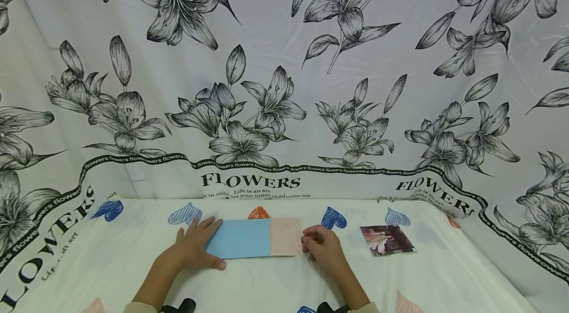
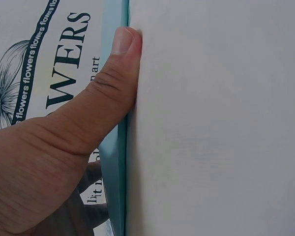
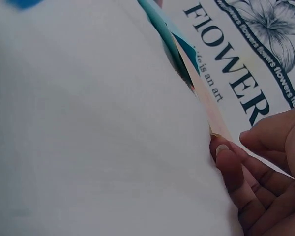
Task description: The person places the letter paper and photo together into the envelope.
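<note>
A light blue paper envelope (image 1: 242, 239) lies flat on the table in the head view. From its right end extends a pale pink card (image 1: 285, 237), and the right wrist view shows the card (image 3: 209, 103) between the layers of the envelope's gaping end (image 3: 179, 49). My left hand (image 1: 191, 249) rests spread on the envelope's left end, its thumb (image 2: 120, 73) along the near edge. My right hand (image 1: 323, 248) pinches the card's right edge between thumb and fingertips; the exact contact is partly hidden.
A small photo print of a pink flower (image 1: 386, 240) lies on the table to the right of my right hand. The white tablecloth (image 1: 266, 283) has coloured hearts. Behind the table hangs a curtain (image 1: 284, 56) with black line-drawn lilies and lettering.
</note>
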A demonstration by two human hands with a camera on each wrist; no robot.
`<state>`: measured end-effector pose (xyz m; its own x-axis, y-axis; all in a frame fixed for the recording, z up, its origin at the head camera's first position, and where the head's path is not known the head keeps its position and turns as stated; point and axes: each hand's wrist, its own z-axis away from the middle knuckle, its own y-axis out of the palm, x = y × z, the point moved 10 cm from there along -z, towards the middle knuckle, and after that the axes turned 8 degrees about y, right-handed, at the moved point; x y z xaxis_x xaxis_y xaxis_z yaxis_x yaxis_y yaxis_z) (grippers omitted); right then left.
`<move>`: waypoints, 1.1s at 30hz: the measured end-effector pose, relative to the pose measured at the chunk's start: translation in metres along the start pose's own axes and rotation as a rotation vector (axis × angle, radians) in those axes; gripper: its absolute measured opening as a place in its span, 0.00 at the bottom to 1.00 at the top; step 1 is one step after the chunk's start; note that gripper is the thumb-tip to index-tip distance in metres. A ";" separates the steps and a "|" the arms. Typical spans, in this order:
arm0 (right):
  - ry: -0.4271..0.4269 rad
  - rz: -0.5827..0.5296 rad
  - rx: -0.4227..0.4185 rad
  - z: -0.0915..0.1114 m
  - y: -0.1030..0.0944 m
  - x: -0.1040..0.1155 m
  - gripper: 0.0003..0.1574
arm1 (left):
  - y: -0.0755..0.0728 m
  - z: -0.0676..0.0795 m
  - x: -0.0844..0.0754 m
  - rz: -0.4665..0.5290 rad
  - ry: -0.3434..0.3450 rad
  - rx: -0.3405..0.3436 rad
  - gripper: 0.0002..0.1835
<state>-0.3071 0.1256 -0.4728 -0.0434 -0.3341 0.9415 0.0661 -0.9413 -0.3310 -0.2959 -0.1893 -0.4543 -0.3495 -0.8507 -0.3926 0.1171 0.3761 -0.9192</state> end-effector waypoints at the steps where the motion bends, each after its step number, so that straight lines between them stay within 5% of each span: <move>1: -0.003 0.002 0.005 0.000 0.001 0.000 0.09 | 0.000 0.000 0.000 -0.001 0.001 -0.001 0.64; 33: -0.019 -0.026 0.088 0.000 0.015 0.004 0.11 | 0.001 0.000 0.001 -0.012 -0.016 0.011 0.64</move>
<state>-0.3066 0.1104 -0.4740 -0.0273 -0.3077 0.9511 0.1522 -0.9416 -0.3003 -0.2963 -0.1898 -0.4557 -0.3361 -0.8610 -0.3816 0.1234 0.3615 -0.9242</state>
